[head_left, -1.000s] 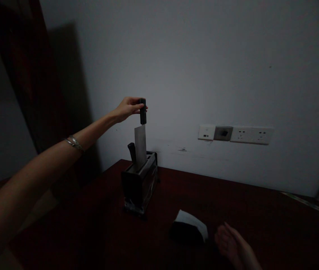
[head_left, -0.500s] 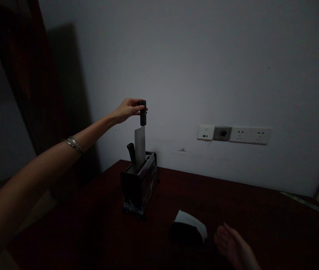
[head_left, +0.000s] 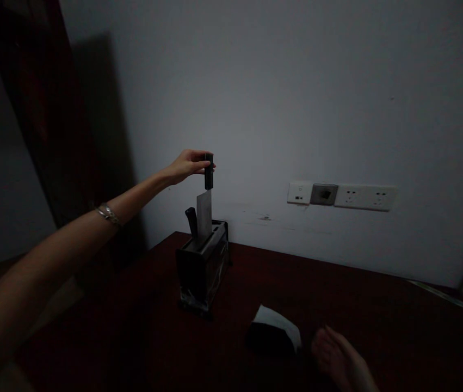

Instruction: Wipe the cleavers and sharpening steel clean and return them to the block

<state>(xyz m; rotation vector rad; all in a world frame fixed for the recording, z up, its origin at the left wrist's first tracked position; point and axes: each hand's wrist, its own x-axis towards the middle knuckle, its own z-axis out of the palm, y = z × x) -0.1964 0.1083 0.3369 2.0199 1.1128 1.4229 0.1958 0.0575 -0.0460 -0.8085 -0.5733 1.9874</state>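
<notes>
My left hand [head_left: 192,164] is closed round the black handle of a cleaver [head_left: 204,215], which it holds upright. The lower part of the broad blade is hidden inside a slot of a dark knife block [head_left: 202,267]. Another black-handled knife [head_left: 191,222] stands in the same block, to the left of the cleaver. At the lower right, my right hand [head_left: 339,356] rests low over the table with loosely bent fingers and holds nothing visible. Just left of it lies a folded black-and-white cloth-like piece [head_left: 278,322], too dark to name for certain.
The dark red table [head_left: 316,277] meets a pale wall [head_left: 255,109] at the back. Sockets and a switch [head_left: 341,196] sit on that wall at right. A light strip [head_left: 449,298] lies along the table's right edge. A dark wooden frame [head_left: 31,109] rises at left.
My left hand has moved down with the cleaver, and more of the blade is inside the knife block. My right hand has barely moved.
</notes>
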